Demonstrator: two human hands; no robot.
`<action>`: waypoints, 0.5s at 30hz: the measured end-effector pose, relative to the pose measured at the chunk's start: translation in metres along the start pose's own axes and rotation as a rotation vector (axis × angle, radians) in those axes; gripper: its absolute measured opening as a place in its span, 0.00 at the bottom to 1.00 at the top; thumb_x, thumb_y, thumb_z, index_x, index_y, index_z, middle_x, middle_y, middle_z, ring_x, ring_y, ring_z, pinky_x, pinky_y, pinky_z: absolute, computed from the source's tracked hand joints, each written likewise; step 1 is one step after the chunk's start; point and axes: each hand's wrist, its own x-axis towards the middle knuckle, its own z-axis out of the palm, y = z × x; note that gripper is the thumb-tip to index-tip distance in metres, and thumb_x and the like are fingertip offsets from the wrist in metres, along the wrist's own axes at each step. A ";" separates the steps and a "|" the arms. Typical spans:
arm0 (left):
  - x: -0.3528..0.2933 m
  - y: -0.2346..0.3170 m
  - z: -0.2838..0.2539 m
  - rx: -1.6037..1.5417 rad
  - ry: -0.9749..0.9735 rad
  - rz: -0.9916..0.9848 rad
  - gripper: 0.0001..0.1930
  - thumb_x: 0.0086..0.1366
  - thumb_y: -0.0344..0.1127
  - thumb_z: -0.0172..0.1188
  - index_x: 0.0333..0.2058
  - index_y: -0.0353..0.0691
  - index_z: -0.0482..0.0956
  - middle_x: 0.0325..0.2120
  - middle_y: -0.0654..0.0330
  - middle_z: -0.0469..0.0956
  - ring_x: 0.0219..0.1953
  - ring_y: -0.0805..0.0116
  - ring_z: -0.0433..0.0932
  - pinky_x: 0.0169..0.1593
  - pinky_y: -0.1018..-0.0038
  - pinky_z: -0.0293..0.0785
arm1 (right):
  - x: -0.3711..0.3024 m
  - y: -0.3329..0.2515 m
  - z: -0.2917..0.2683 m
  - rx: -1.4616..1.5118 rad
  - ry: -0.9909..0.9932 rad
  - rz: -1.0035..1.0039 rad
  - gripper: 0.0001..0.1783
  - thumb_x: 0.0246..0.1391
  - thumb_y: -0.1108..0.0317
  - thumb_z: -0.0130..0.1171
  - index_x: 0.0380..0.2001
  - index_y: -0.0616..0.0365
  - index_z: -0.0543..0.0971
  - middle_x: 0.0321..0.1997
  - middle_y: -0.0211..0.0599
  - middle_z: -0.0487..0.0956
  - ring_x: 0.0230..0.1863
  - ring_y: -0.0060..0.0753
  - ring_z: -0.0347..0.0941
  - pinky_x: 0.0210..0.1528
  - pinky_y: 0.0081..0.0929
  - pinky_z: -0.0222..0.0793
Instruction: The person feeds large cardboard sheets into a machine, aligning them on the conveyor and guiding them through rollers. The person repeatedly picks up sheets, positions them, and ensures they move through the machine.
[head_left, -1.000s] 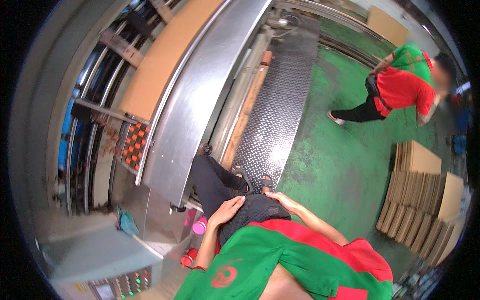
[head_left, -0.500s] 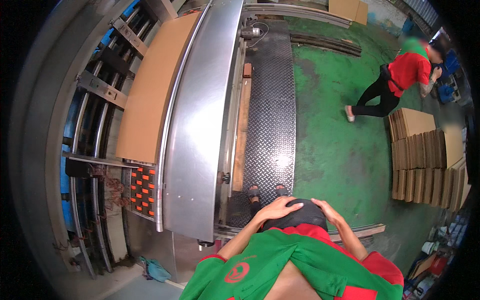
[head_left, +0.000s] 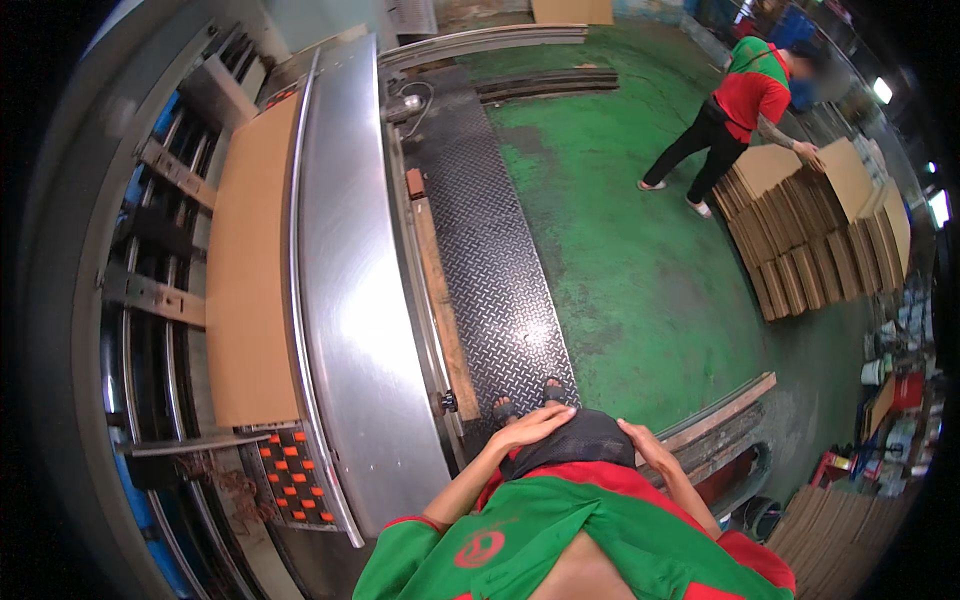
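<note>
My left hand (head_left: 533, 426) rests flat on the front of my dark trousers (head_left: 585, 444), fingers together, holding nothing. My right hand (head_left: 642, 446) lies on my right hip in the same way, also with nothing in it. I wear a green and red shirt (head_left: 560, 540). My feet (head_left: 525, 403) stand on a black checker-plate walkway (head_left: 490, 250). Left of it runs a long steel machine table (head_left: 350, 290) with a brown cardboard sheet (head_left: 245, 290) lying on its far side.
A wooden plank (head_left: 440, 300) runs along the walkway's edge. Another person (head_left: 735, 115) in red and green bends over rows of stacked cardboard sheets (head_left: 815, 225) on the green floor (head_left: 640, 230). Orange rollers (head_left: 295, 475) sit at the machine's near end. Buckets and clutter stand at right.
The view has swung left to right so the machine now lies straight along my left. My hands stay on my hips. The other person has stepped to the cardboard stacks.
</note>
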 end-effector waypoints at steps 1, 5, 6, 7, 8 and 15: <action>-0.005 -0.006 -0.002 -0.031 0.028 -0.006 0.34 0.71 0.63 0.43 0.61 0.38 0.69 0.54 0.46 0.74 0.60 0.53 0.69 0.63 0.63 0.62 | -0.001 0.002 0.004 0.020 -0.021 -0.073 0.37 0.64 0.40 0.44 0.53 0.67 0.76 0.54 0.40 0.78 0.53 0.34 0.72 0.60 0.32 0.62; -0.015 -0.018 -0.022 -0.107 0.088 -0.300 0.27 0.74 0.55 0.41 0.58 0.41 0.72 0.46 0.59 0.78 0.49 0.70 0.74 0.50 0.71 0.74 | 0.009 -0.002 0.009 0.151 -0.020 0.006 0.35 0.65 0.44 0.46 0.56 0.69 0.74 0.58 0.42 0.76 0.56 0.35 0.72 0.64 0.26 0.58; -0.015 -0.020 -0.027 -0.176 0.122 -0.352 0.26 0.74 0.54 0.42 0.56 0.40 0.74 0.40 0.61 0.79 0.41 0.75 0.75 0.42 0.73 0.76 | 0.013 -0.005 0.011 0.223 -0.047 0.028 0.35 0.65 0.44 0.47 0.56 0.68 0.74 0.57 0.42 0.76 0.56 0.35 0.72 0.64 0.26 0.59; -0.016 -0.021 -0.033 -0.116 0.186 -0.317 0.25 0.73 0.54 0.45 0.55 0.40 0.74 0.38 0.61 0.80 0.37 0.73 0.77 0.41 0.73 0.76 | 0.018 -0.010 0.013 0.287 -0.067 0.047 0.35 0.64 0.44 0.48 0.56 0.68 0.74 0.57 0.42 0.76 0.56 0.35 0.72 0.64 0.26 0.59; -0.016 -0.024 -0.041 -0.056 0.272 -0.256 0.25 0.72 0.54 0.47 0.54 0.40 0.75 0.36 0.59 0.80 0.36 0.71 0.78 0.41 0.72 0.76 | 0.020 -0.015 0.015 0.319 -0.045 0.100 0.34 0.64 0.45 0.49 0.57 0.67 0.74 0.57 0.42 0.77 0.56 0.35 0.72 0.63 0.26 0.60; -0.042 -0.057 -0.103 0.239 0.898 -0.319 0.24 0.64 0.53 0.60 0.44 0.34 0.81 0.34 0.49 0.83 0.42 0.56 0.81 0.50 0.66 0.73 | 0.040 -0.056 0.032 0.060 -0.310 0.009 0.32 0.62 0.46 0.53 0.54 0.64 0.77 0.55 0.39 0.78 0.55 0.32 0.72 0.61 0.27 0.63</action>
